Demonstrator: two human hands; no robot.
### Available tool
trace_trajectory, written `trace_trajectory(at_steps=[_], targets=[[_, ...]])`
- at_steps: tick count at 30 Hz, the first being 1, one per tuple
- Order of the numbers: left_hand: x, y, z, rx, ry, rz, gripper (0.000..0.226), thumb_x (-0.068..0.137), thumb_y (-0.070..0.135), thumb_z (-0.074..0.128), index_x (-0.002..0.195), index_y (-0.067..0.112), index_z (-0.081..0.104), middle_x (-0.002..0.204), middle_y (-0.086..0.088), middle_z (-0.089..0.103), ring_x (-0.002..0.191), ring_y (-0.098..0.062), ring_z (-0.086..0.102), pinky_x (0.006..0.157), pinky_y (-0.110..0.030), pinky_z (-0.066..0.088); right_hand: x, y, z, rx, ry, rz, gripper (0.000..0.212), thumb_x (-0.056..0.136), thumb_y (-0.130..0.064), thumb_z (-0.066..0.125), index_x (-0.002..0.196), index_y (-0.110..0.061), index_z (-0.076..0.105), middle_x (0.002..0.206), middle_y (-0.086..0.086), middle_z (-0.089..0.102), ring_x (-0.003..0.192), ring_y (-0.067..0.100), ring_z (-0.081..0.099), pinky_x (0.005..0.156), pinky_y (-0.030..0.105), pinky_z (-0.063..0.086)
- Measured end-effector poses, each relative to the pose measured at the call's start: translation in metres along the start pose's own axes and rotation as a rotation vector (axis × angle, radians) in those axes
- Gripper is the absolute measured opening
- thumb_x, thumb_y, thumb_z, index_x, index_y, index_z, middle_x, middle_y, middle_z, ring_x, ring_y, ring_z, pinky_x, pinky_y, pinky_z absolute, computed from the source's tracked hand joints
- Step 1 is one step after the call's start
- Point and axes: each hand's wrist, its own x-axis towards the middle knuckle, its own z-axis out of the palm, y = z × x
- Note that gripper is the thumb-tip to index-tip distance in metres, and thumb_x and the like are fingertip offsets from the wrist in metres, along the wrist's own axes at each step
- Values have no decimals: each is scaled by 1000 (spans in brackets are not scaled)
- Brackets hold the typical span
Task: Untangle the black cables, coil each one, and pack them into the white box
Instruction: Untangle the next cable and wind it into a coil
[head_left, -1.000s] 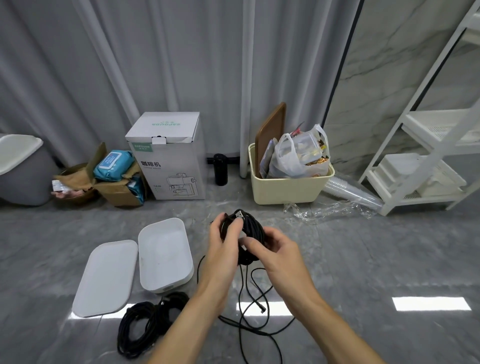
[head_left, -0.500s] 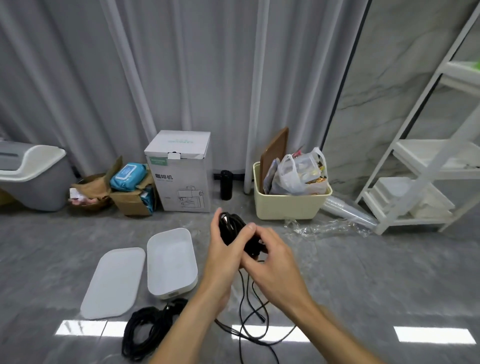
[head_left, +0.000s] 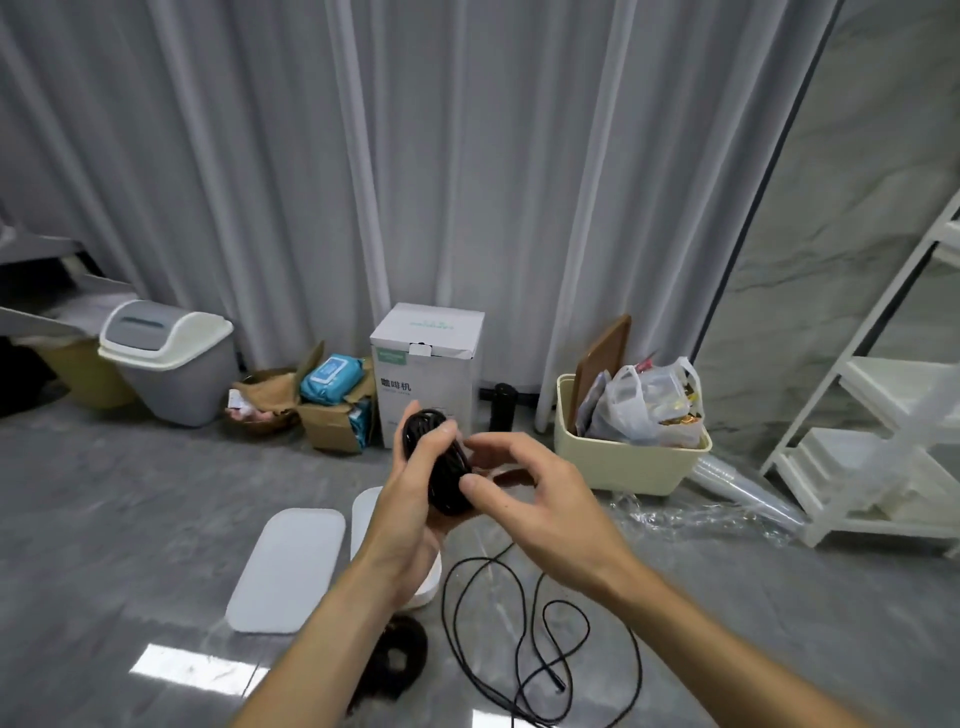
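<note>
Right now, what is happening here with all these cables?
A person is winding a black cable into a coil. The left hand grips the coil, and the right hand is beside it with curled fingers, seemingly guiding the cable. The loose tail hangs down and loops on the floor. Another coiled cable lies on the floor. The white box is below the left arm, its lid beside it.

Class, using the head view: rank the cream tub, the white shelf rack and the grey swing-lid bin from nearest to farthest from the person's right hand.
1. Cream tub: just right of and beyond the right hand.
2. White shelf rack: far right, by the marble wall.
3. Grey swing-lid bin: far left, by the curtain.
</note>
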Motion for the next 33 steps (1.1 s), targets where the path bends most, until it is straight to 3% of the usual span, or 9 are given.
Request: trace_trajectory(at_steps=[3, 7, 9, 11, 18, 23, 29, 33], targets=[[-3, 16, -24, -35, 1, -13, 51, 93, 39, 57, 143, 35, 46, 132, -15, 62, 101, -26, 67, 67, -37, 57, 13, -11, 19, -59, -47, -33, 33, 92, -27, 67, 124, -32, 61, 119, -17, 61, 110, -4, 56, 97, 20, 47], [-9, 29, -53, -3, 2, -20, 39, 99, 42, 48, 137, 34, 53, 124, -6, 68, 98, -21, 71, 67, -32, 58, 32, -19, 54, -100, -216, -53, 67, 90, -33, 69, 148, -34, 36, 140, -18, 41, 126, -10, 40, 102, 7, 34], [-14, 33, -66, 0, 5, -29, 36, 99, 42, 46, 129, 28, 60, 111, -4, 71, 91, -15, 72, 65, -28, 58, 40, -19, 73, -129, -289, -79, 74, 87, -36, 71, 150, -34, 32, 145, -16, 37, 134, -1, 36, 112, 22, 35], [-18, 37, -82, 5, 5, -36, 38, 98, 45, 45, 124, 25, 64, 107, -3, 72, 91, -13, 72, 66, -27, 58, 47, -19, 90, -162, -330, -102, 75, 84, -38, 71, 149, -31, 34, 145, -13, 38, 135, 4, 37, 113, 35, 37], [-26, 43, -140, 34, 49, -89, 42, 102, 45, 37, 129, 25, 62, 119, -6, 68, 105, -19, 68, 81, -43, 54, 67, -11, 137, -252, -504, -96, 77, 87, -36, 73, 151, -27, 31, 145, -12, 36, 128, 0, 40, 109, 29, 41], [-22, 31, -180, 164, 83, -84, 30, 102, 39, 44, 128, 38, 58, 117, 7, 69, 98, -17, 68, 74, -41, 54, 84, 11, 172, -254, -564, -38, 80, 84, -38, 76, 151, -28, 32, 145, -10, 40, 125, 3, 46, 104, 26, 44], [-15, 4, -235, 189, 227, -150, 22, 95, 27, 62, 115, 35, 65, 81, 7, 67, 72, -14, 65, 73, -41, 56, 87, 60, 224, -215, -656, 51, 83, 80, -41, 79, 148, -34, 33, 145, -11, 40, 124, 2, 47, 96, 18, 42], [-2, -23, -282, 345, 405, -194, 31, 87, 33, 71, 114, 45, 61, 91, 4, 69, 75, -13, 70, 80, -42, 61, 91, 90, 253, -228, -742, 122, 90, 80, -48, 76, 152, -37, 23, 151, -16, 31, 131, 1, 37, 103, 23, 38]])
